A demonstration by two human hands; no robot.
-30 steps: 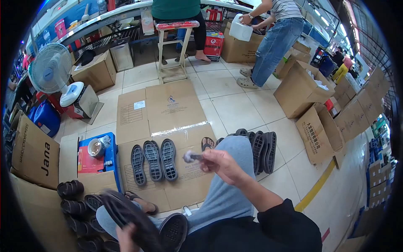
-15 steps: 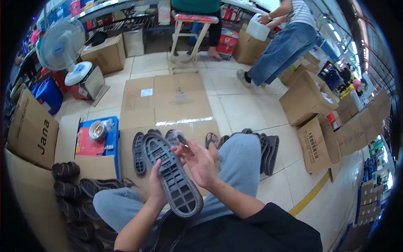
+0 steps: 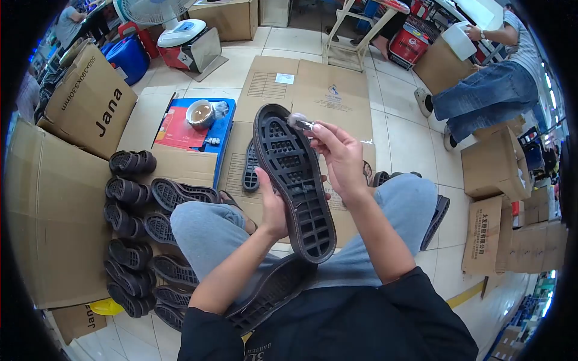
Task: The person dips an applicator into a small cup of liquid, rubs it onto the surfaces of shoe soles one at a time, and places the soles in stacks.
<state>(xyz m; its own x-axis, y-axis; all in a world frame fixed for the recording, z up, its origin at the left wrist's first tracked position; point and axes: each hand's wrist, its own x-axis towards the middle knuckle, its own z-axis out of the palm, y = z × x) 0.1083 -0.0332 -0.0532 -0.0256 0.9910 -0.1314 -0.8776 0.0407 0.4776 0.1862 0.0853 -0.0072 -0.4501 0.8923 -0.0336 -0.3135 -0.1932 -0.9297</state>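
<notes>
Dark sole (image 3: 304, 192) raised between the knees, small tufted tool (image 3: 301, 122) at its far end

Head view: the sole's rim stands out on both sides, its gridded face turned up toward the camera and its length tilted. The far end reaches over the flattened cardboard (image 3: 328, 72), where the widest room for moving lies ahead. The near end hangs low, just above or against a second dark shoe (image 3: 274, 295) in the lap. Grey-clad knees (image 3: 201, 222) bound the space on either side. Leftward, stacked footwear (image 3: 129, 192) and a blue tray (image 3: 227, 123) bearing a cup (image 3: 200, 114) narrow it; rightward, floor tiles (image 3: 397, 138) run toward a person in jeans (image 3: 487, 99), well apart.

The left hand (image 3: 274, 210) is clamped on the sole's left edge, thumb along the rim, fingers passing behind. The right hand (image 3: 340, 159) comes in from the right, wrist raised, thumb and fingertips pinched together on the tool. Its pale tuft points left at the rim; at this angle, whether it touches is hard to tell.
</notes>
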